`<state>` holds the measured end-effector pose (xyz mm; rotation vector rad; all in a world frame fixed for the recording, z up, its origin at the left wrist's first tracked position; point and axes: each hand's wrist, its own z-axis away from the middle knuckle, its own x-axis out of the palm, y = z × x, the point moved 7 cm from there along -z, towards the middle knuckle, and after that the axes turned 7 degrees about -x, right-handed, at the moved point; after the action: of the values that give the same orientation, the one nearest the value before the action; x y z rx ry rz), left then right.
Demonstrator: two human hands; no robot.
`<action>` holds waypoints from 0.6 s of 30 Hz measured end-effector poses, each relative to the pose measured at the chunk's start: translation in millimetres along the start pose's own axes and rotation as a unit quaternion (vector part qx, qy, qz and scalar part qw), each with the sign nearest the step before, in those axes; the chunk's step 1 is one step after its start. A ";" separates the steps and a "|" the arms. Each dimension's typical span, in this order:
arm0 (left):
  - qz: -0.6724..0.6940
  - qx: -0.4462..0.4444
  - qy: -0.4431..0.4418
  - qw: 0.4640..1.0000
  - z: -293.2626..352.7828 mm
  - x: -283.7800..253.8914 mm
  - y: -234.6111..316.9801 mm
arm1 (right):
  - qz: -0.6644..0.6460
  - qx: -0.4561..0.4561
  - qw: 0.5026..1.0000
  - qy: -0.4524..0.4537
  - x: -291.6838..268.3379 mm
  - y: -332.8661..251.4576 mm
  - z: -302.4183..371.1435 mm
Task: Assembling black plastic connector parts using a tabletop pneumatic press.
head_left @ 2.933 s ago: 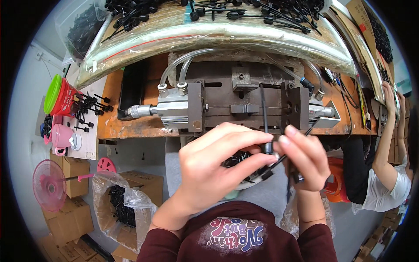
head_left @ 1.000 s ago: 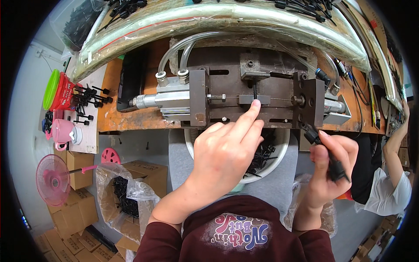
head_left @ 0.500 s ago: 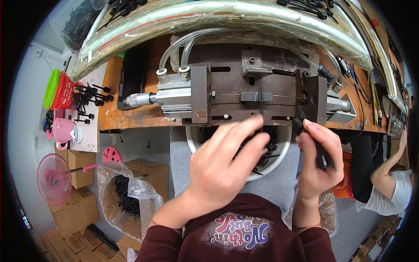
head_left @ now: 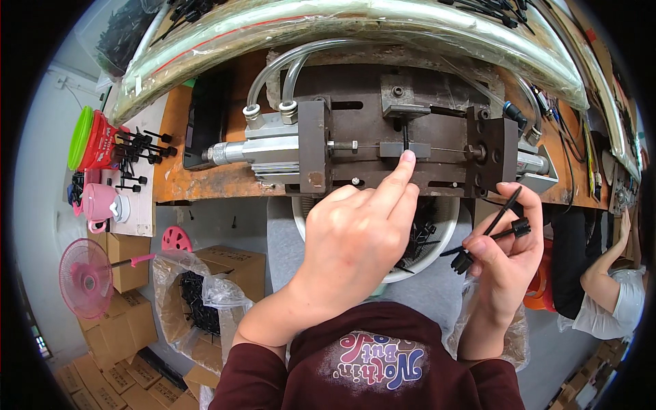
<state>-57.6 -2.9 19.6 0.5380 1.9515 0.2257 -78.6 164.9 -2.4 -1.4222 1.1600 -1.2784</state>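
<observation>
My left hand point(head_left: 359, 236) reaches up to a clamping fixture with its index finger stretched out. That fingertip touches a thin black stem point(head_left: 406, 133), which lies across a small grey block point(head_left: 391, 149) at the fixture's middle. Metal rod ends, a bolt point(head_left: 346, 145) on the left and a dark tip point(head_left: 473, 152) on the right, point toward the block. To the right, below the fixture plate, my right hand point(head_left: 509, 256) is closed on several black plastic stems with ribbed round heads point(head_left: 462, 262). A white basket point(head_left: 447, 242) of similar black parts sits on my lap, partly hidden by my left hand.
Pneumatic cylinders point(head_left: 272, 150) with clear hoses point(head_left: 263, 78) flank the fixture on the wooden bench point(head_left: 171, 174). A plastic-lined carton point(head_left: 236, 273) and a pink fan point(head_left: 85, 279) stand left. Another person's arm point(head_left: 608, 256) shows at far right.
My left hand has moved up, its index finger now on the stem at the block. The rod ends have extended inward. In my right hand the black parts have turned and fanned out.
</observation>
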 end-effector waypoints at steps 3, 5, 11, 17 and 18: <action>0.137 0.013 -0.007 0.990 0.6 -7.5 1.0 | -0.018 0.010 1.000 0.009 -0.9 7.1 -2.4; 0.260 0.034 -0.023 0.965 5.6 -16.8 13.7 | -0.053 0.028 0.998 -0.001 5.4 12.0 -1.6; 0.363 -0.001 0.008 0.932 14.8 -19.5 4.1 | -0.130 0.068 0.986 -0.077 24.9 14.1 -0.2; 0.382 -0.031 -0.009 0.924 16.1 -18.5 -0.7 | -0.110 0.050 0.988 -0.094 27.1 16.4 -2.1; 0.353 -0.025 0.004 0.935 15.9 -19.6 -1.9 | -0.108 0.040 0.990 -0.077 25.3 15.8 -2.2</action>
<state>-37.0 -14.9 28.0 1.1931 1.6820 0.7267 -81.3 137.2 -13.2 -1.5898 0.8610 -1.3204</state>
